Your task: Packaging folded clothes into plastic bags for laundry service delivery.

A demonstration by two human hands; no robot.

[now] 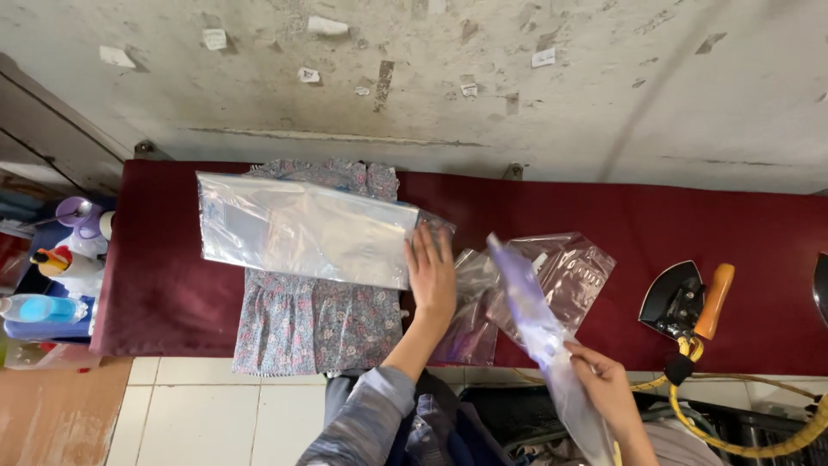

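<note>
A flat packet of clear plastic bags (302,229) lies across a floral dress (319,319) on the dark red counter (164,285), covering the dress's upper half while the skirt hangs over the near edge. The left hand (431,274) rests flat, fingers spread, on the packet's right end, pressing rather than gripping. The right hand (604,384) is closed on a single clear bag (535,319), lifting it so that it stands up off the counter in a long fold. Just beyond it lie a few loose clear bags (573,272), crumpled and overlapping. Further right sits a black iron with an orange handle (690,302), its yellow cord (733,436) trailing off the edge. Bottles (52,293) crowd the left end.
</note>
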